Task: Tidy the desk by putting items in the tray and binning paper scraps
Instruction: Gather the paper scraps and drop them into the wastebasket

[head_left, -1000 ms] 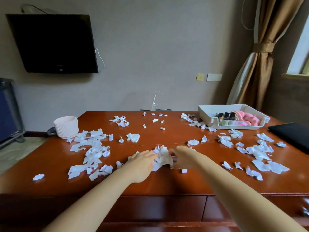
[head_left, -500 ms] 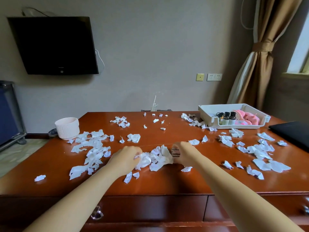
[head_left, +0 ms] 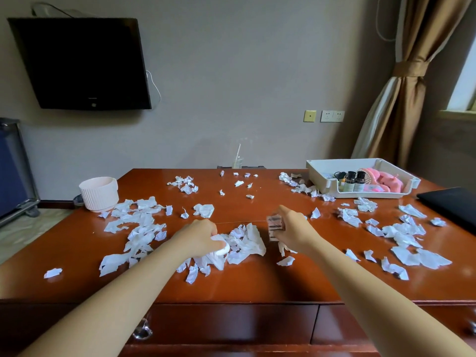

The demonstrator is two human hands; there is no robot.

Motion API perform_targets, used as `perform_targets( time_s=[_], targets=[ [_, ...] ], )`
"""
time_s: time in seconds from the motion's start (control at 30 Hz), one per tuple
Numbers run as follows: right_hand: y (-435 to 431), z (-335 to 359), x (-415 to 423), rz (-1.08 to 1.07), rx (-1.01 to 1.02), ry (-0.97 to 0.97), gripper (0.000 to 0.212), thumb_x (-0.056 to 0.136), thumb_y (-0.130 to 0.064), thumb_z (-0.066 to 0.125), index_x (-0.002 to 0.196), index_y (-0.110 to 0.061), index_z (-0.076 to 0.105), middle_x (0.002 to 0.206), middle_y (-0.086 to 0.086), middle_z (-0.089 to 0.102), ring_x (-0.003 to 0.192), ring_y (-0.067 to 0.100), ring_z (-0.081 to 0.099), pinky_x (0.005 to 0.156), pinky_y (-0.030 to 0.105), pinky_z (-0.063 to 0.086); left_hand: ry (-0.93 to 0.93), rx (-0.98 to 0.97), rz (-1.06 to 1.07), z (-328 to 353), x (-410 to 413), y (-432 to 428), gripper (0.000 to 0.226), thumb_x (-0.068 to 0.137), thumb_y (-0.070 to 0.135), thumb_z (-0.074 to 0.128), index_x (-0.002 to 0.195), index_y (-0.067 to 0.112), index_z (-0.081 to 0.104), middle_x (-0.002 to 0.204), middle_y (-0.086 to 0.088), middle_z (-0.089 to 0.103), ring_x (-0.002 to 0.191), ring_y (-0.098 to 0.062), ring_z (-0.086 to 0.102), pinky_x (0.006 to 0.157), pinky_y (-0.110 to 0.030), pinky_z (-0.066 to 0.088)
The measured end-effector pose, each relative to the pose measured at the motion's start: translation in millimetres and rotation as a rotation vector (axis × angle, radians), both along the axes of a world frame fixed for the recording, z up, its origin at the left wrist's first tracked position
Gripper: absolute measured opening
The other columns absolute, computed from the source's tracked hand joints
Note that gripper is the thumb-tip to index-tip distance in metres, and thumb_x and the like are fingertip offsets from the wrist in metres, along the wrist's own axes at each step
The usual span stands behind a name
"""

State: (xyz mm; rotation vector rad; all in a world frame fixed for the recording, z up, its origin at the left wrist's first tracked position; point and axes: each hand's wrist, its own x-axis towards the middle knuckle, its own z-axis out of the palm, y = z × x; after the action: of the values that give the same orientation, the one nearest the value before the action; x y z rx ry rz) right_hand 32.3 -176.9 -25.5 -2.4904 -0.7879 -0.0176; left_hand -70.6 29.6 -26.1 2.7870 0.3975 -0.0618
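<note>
White torn paper scraps (head_left: pixel 244 240) lie all over the red-brown desk (head_left: pixel 257 279). My left hand (head_left: pixel 201 238) is curled round a bunch of scraps and a small white round object (head_left: pixel 221 249) at the middle pile. My right hand (head_left: pixel 291 230) grips a small clear box with dark stripes (head_left: pixel 275 225), held just above the desk to the right of that pile. A white tray (head_left: pixel 360 194) stands at the back right and holds small dark bottles (head_left: pixel 354 181) and pink items (head_left: pixel 383 180). A ribbed pink bin (head_left: pixel 99 193) stands at the back left.
More scraps spread on the left (head_left: pixel 136 228) and on the right (head_left: pixel 401 235). A black flat object (head_left: pixel 453 204) lies at the right edge. A clear cup with a straw (head_left: pixel 237 161) stands at the far edge. Drawers run under the front edge.
My left hand closed on scraps at the middle pile and drew them in. My right hand lifted the striped box clear of the scraps, so the box now shows.
</note>
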Motion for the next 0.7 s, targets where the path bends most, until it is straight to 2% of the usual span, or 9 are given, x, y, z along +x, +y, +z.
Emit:
perform_targets(
  time_s=[0.1,0.17,0.23,0.3,0.4,0.5,0.6,0.63,0.7],
  targets=[
    [-5,5,1,-0.011,-0.023,-0.029,0.041,0.085,-0.003,0.062,0.124,-0.007,0.048,0.125,0.011,0.06,0.111,0.027,0.06,0.081,0.03,0.054,0.043,-0.028,0.027,5,6,-4,0.032,0.081,0.043,0.064,0.083,0.02,0.042,0.085,-0.003,0.042,0.073,-0.018,0.043,0.059,-0.027,0.034],
    [-8,8,1,-0.016,-0.034,-0.039,0.042,0.086,-0.004,0.062,0.126,-0.007,0.049,0.126,0.011,0.06,0.112,0.027,0.06,0.082,0.028,0.053,0.048,-0.067,0.033,9,10,-8,0.033,0.078,0.04,0.07,0.082,0.017,0.046,0.084,-0.005,0.044,0.073,-0.021,0.046,0.06,-0.028,0.036],
    [-11,9,1,-0.018,-0.04,-0.041,0.041,0.086,-0.005,0.062,0.125,-0.007,0.05,0.124,0.011,0.061,0.11,0.026,0.061,0.081,0.028,0.053,0.041,-0.102,0.022,11,13,-10,0.035,0.077,0.035,0.073,0.097,0.01,0.059,0.096,-0.01,0.056,0.083,-0.024,0.056,0.065,-0.028,0.043],
    [-13,10,1,-0.014,-0.041,-0.044,0.035,0.087,-0.005,0.061,0.121,-0.007,0.053,0.119,0.01,0.063,0.104,0.026,0.062,0.079,0.028,0.054,0.023,-0.133,0.011,13,16,-11,0.041,0.078,0.029,0.074,0.112,0.011,0.058,0.108,-0.008,0.057,0.092,-0.022,0.057,0.065,-0.024,0.047],
    [-17,13,3,-0.014,-0.043,-0.041,0.027,0.089,-0.004,0.055,0.117,-0.006,0.054,0.117,0.012,0.064,0.101,0.026,0.063,0.072,0.027,0.054,-0.054,-0.155,0.006,15,22,-11,0.035,0.081,0.022,0.071,0.113,0.015,0.056,0.119,-0.006,0.055,0.097,-0.019,0.053,0.07,-0.024,0.047],
    [-20,17,4,-0.019,-0.04,-0.005,0.032,0.092,-0.002,0.051,0.123,-0.006,0.048,0.126,0.013,0.059,0.109,0.027,0.062,0.058,0.019,0.052,-0.113,-0.145,0.01,18,27,-14,0.031,0.084,0.017,0.067,0.113,0.015,0.058,0.123,-0.007,0.056,0.099,-0.017,0.051,0.075,-0.024,0.046],
    [-25,22,9,-0.036,-0.018,0.016,0.039,0.092,-0.002,0.051,0.129,-0.009,0.04,0.128,0.015,0.057,0.101,0.024,0.064,0.045,0.014,0.045,-0.176,-0.151,0.017,27,31,-16,0.026,0.086,0.017,0.066,0.111,0.017,0.058,0.122,-0.007,0.057,0.1,-0.018,0.054,0.076,-0.025,0.049],
    [-27,25,10,-0.044,-0.012,0.013,0.042,0.092,-0.002,0.052,0.131,-0.01,0.039,0.128,0.015,0.057,0.1,0.024,0.064,0.046,0.015,0.047,-0.202,-0.158,0.015,31,34,-16,0.025,0.086,0.017,0.066,0.11,0.018,0.058,0.121,-0.007,0.057,0.1,-0.018,0.054,0.077,-0.025,0.049],
    [-32,31,14,-0.064,-0.014,-0.014,0.047,0.092,-0.003,0.053,0.135,-0.01,0.038,0.128,0.014,0.058,0.106,0.026,0.064,0.057,0.02,0.053,-0.242,-0.179,-0.005,40,40,-18,0.024,0.086,0.017,0.066,0.109,0.019,0.058,0.118,-0.006,0.059,0.099,-0.017,0.055,0.077,-0.024,0.048]
  ],
)
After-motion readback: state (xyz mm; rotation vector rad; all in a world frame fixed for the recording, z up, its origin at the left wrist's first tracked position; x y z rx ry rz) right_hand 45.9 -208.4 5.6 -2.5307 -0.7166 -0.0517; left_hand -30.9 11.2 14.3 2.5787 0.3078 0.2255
